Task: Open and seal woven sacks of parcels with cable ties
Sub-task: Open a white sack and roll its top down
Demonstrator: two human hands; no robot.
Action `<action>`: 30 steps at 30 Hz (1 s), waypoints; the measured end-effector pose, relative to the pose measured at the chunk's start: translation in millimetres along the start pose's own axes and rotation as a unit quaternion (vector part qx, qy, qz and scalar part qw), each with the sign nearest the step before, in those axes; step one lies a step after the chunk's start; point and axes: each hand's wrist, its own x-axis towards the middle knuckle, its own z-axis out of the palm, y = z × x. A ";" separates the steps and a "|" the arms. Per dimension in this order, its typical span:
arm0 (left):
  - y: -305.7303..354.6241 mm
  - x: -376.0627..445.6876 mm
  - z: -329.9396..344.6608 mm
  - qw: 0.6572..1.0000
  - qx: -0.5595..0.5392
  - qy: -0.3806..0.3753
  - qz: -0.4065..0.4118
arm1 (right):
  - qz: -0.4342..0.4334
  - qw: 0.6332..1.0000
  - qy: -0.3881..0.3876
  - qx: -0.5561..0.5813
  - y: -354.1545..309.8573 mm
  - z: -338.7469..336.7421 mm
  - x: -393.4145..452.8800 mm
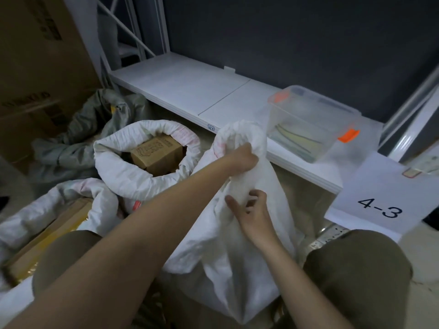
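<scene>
**Neck gathered, tie not yet on**

Your left hand grips the bunched neck of the white sack between your knees; your right hand pinches the cloth below. No cable tie shows there. The open sack by the shelf's front edge still needs sealing.

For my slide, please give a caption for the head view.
Left hand grips the gathered neck of a white woven sack; right hand pinches it below.
</scene>
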 end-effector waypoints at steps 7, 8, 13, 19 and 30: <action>-9.1 -37.0 -16.6 0.983 -0.176 0.000 0.058 | 0.051 0.967 0.086 0.234 -25.1 9.3 34.3; -21.3 -47.7 -19.8 0.980 -0.188 0.010 0.067 | 0.056 0.952 0.078 0.289 -37.1 2.5 42.3; -61.3 -71.5 -12.5 0.994 -0.034 0.072 0.077 | 0.089 0.859 -0.018 0.505 -90.7 -12.8 77.9; -47.8 -46.6 -27.7 0.951 0.158 0.251 0.086 | 0.038 0.930 -0.057 0.362 -86.1 -38.3 57.2; -31.9 -71.9 -63.4 0.985 0.036 0.056 0.157 | 0.033 0.906 -0.109 0.407 -106.6 -2.3 42.4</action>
